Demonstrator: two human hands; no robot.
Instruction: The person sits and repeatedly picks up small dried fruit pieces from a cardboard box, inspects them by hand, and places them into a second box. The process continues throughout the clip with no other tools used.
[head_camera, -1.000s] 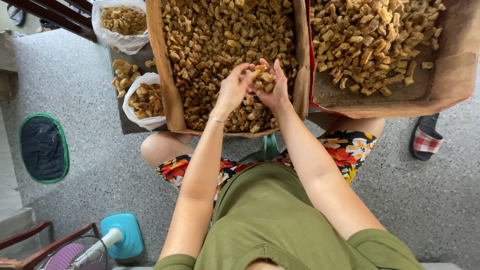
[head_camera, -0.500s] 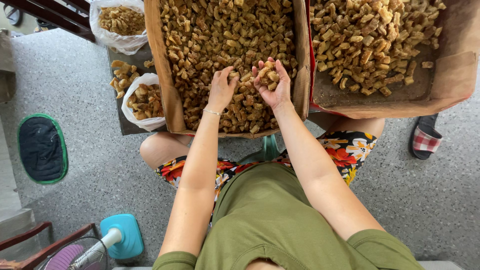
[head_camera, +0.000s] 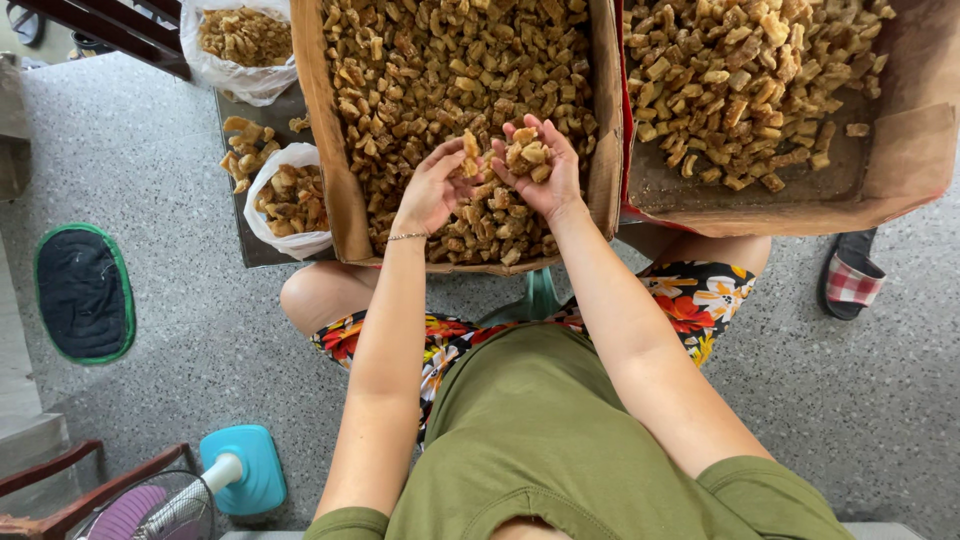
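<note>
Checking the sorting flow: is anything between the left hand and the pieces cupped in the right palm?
Nothing visible. The left hand pinches one fried piece right beside the handful in the right hand, both above the middle cardboard box.

Right hand (head_camera: 540, 170) cups fried snack pieces (head_camera: 527, 155) above the cardboard box (head_camera: 320, 150); left hand (head_camera: 435, 185) pinches one.
</note>
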